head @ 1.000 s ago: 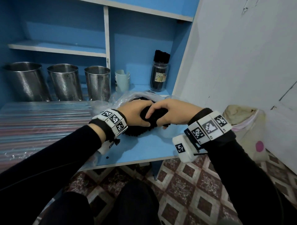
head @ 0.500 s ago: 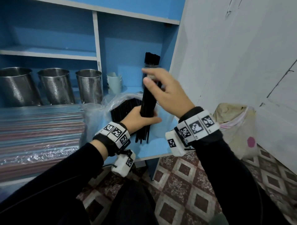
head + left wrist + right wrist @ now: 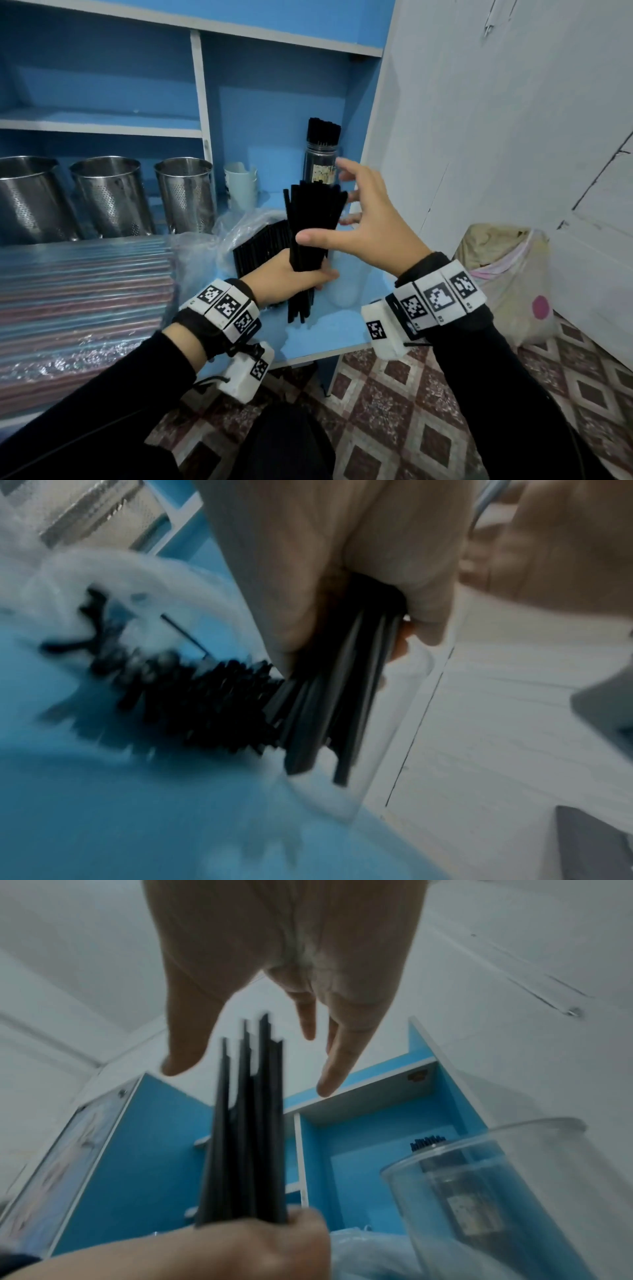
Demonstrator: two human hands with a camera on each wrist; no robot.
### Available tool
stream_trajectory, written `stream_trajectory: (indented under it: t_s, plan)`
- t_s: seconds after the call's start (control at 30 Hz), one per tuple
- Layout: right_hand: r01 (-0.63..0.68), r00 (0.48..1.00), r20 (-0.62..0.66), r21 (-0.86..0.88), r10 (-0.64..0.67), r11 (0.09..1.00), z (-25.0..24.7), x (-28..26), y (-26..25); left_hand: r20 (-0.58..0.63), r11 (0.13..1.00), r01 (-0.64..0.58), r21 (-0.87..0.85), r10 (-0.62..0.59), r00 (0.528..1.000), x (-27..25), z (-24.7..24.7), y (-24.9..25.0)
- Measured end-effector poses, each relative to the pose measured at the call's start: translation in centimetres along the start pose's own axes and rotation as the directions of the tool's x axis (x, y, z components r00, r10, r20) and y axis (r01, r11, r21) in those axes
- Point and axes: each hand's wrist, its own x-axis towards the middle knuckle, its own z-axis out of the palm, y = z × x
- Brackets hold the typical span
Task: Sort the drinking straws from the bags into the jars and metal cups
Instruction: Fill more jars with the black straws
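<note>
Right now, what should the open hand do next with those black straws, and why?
Probably press the right hand onto the uneven tips of the black straws to level them. The left hand grips the bundle upright, and the empty clear jar stands right beside it.

Three perforated steel cups (image 3: pixel 113 197) stand in a row at the frame's left on the blue tabletop (image 3: pixel 329 334). Right of them stands a stack of pale plastic cups (image 3: pixel 241 186), then a clear jar of black straws (image 3: pixel 320 161). Before the steel cups lies a clear bag of black straws (image 3: pixel 260 240).

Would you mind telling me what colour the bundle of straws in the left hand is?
Black, clearest in the head view: the straws held upright.
</note>
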Motion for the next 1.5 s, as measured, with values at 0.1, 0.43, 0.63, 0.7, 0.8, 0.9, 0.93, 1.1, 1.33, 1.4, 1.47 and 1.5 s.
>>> stream_trajectory:
  t_s: [0.1, 0.43, 0.63, 0.7, 0.8, 0.9, 0.93, 1.1, 1.33, 1.4, 1.47, 1.5]
  plan:
    - [-0.167, 0.963, 0.232, 0.111, 0.137, 0.980, 0.0, 0.1, 0.6, 0.199, 0.992, -0.027, 0.120, 0.003, 0.980, -0.2, -0.3, 2.2]
    - [0.141, 0.944, -0.329, 0.315, -0.031, 0.939, -3.8, 2.3, -0.3, -0.402, 0.986, -0.165, -0.001, 0.150, 0.903, 2.3, 1.6, 3.9]
    - [-0.018, 0.823, -0.551, 0.221, 0.140, 0.975, -5.5, 4.4, 2.1, -0.328, 0.998, -0.022, 0.053, 0.039, 0.944, 4.7, 3.0, 1.5]
    - [-0.118, 0.854, -0.490, 0.143, 0.174, 0.983, -4.7, 4.7, 3.3, -0.260, 0.995, 0.020, 0.095, 0.006, 0.966, 5.3, 3.2, 1.0]
    - [-0.272, 0.939, -0.224, -0.024, 0.260, 0.962, -3.2, 4.9, 5.1, -0.251, 0.994, 0.013, 0.110, 0.015, 0.968, 5.8, 3.3, 0.7]
    - [-0.332, 0.934, 0.086, -0.157, 0.347, 0.930, -2.1, 4.8, 5.9, -0.244, 0.999, -0.045, 0.009, 0.046, 0.969, 5.9, 3.4, 0.6]
    - [-0.331, 0.921, 0.147, -0.191, 0.360, 0.924, -2.1, 4.8, 5.9, -0.239, 0.998, -0.062, -0.020, 0.055, 0.969, 5.9, 3.5, 0.6]
    - [-0.242, 0.930, 0.215, -0.247, 0.297, 0.938, -2.6, 4.6, 4.9, -0.214, 0.992, -0.097, -0.076, 0.079, 0.974, 5.9, 3.5, -0.1]
    - [-0.027, 0.979, -0.203, -0.275, -0.031, 0.961, -2.4, 3.5, 2.6, -0.189, 0.999, -0.040, 0.011, 0.041, 0.981, 4.5, 2.1, -0.7]
    - [0.123, 0.874, -0.424, -0.276, -0.236, 0.953, -1.4, 3.3, 1.4, -0.313, 0.996, -0.074, 0.055, 0.087, 0.946, 3.9, 0.8, -0.5]
    - [0.221, 0.782, -0.520, -0.282, -0.342, 0.934, 0.6, 3.1, 0.3, -0.445, 0.981, -0.170, 0.097, 0.195, 0.874, 3.2, -0.7, 0.0]
    - [0.258, 0.775, -0.519, -0.261, -0.361, 0.930, 1.8, 3.0, -0.1, -0.508, 0.972, -0.191, 0.139, 0.236, 0.829, 3.0, -1.6, 0.2]
